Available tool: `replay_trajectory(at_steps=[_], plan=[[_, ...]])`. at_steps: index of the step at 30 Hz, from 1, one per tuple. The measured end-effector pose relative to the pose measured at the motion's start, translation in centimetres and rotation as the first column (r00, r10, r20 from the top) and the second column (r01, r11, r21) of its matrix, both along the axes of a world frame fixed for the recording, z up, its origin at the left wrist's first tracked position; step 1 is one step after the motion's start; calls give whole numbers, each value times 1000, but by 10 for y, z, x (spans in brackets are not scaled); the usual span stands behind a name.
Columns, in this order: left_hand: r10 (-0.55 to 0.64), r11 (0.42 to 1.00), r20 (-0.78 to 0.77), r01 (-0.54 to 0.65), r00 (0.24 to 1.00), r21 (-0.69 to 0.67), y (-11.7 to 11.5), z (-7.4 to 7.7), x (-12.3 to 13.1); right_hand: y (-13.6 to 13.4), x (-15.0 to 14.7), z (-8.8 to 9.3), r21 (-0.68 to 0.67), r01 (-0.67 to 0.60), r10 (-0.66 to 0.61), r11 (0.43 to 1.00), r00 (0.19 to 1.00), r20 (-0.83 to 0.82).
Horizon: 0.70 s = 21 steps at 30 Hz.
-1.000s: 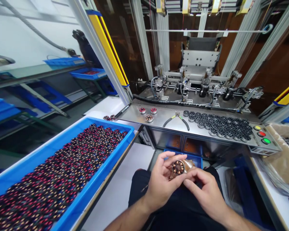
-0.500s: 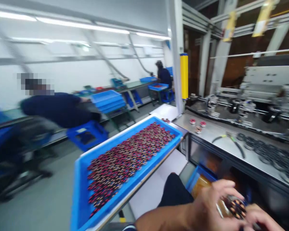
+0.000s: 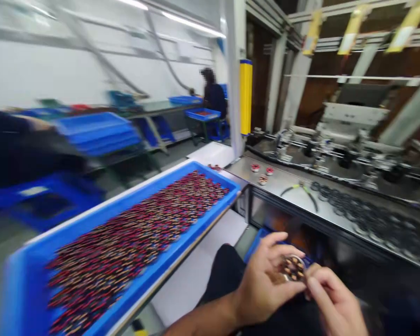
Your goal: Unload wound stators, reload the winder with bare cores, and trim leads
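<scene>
A small round motor stator [image 3: 294, 268] with copper windings is held at the lower right, its wound face turned up toward me. My left hand [image 3: 262, 280] grips it between thumb and fingers, curled around its left side. At the stator's right edge is my right hand [image 3: 332, 296], thumb and forefinger pinched together; what lies between those fingertips is hidden. Left of my hands, a long blue tray [image 3: 24, 280] is filled with rows of similar parts [image 3: 136, 238] in red, black and copper colours.
On the metal bench [image 3: 283, 175] lie a few stators [image 3: 262, 179], green-handled pliers [image 3: 301, 186] and many black rings [image 3: 364, 210]. Behind it stands machinery [image 3: 350, 135] beside a yellow post guard [image 3: 245, 98]. Co-workers [image 3: 215, 98] sit along the far bench, near stacked blue trays [image 3: 98, 133].
The view has swung right, so the tray and bench appear further left. Both hands have come further into view with the stator still held between them.
</scene>
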<state>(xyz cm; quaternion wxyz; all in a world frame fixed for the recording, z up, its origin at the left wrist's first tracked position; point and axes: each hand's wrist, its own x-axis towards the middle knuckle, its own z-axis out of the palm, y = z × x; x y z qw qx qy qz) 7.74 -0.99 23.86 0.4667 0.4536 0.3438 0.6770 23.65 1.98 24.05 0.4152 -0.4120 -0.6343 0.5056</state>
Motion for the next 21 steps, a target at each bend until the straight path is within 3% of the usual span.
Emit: replay_trajectory(at_steps=[2, 5, 7, 11, 15, 18, 21], plan=[[-73, 990, 167, 92, 983, -111, 1, 5, -5, -4, -5, 1, -4, 25, -25, 1000, 998, -63], [-153, 975, 195, 180, 969, -131, 6, 6, -9, -8, -7, 1, -11, 28, -29, 1000, 993, -111], [-150, 983, 118, 160, 982, -86, 6, 7, -8, -9, -4, 4, -9, 9, -11, 1000, 990, -137], [35, 994, -194, -14, 980, 109, 1, 11, -7, -6, 1, 15, 36, -51, 57, 998, 980, -188], [79, 979, -354, -5, 932, 206, -4, 15, -9, 1, -2, 25, 40, -119, 124, 992, 972, -198], [57, 981, -289, 0, 956, 196, -4, 11, -6, -1, 0, 20, 39, -127, 132, 991, 972, -193], [-3, 962, -136, 40, 991, 271, 5, -5, 0, -1, 4, -3, 22, -120, 122, 993, 979, -161]])
